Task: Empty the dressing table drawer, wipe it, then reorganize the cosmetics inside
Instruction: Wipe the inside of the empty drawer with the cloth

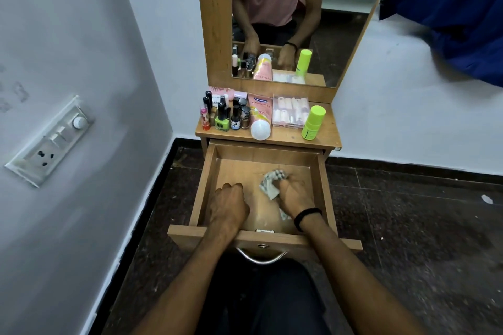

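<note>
Wood-grain dressing table worktop (pixel 324 137) sits at mid-frame below a wood-framed mirror (pixel 337 22). Under it, the pulled-out wooden drawer (pixel 206 171) fills the centre of the frame, holding no cosmetics. Inside it, the left hand (pixel 230 205) rests clenched on the drawer floor at centre left, holding nothing visible. The right hand (pixel 294 194), a black band at its wrist, is clenched on a crumpled checked cloth (pixel 270 181) pressed to the floor at centre right. Cosmetics stand on the worktop: pink lotion tube (pixel 260 114), clear nail case (pixel 290 114), lime-green bottle (pixel 313 122), nail polish bottles (pixel 226 115).
</note>
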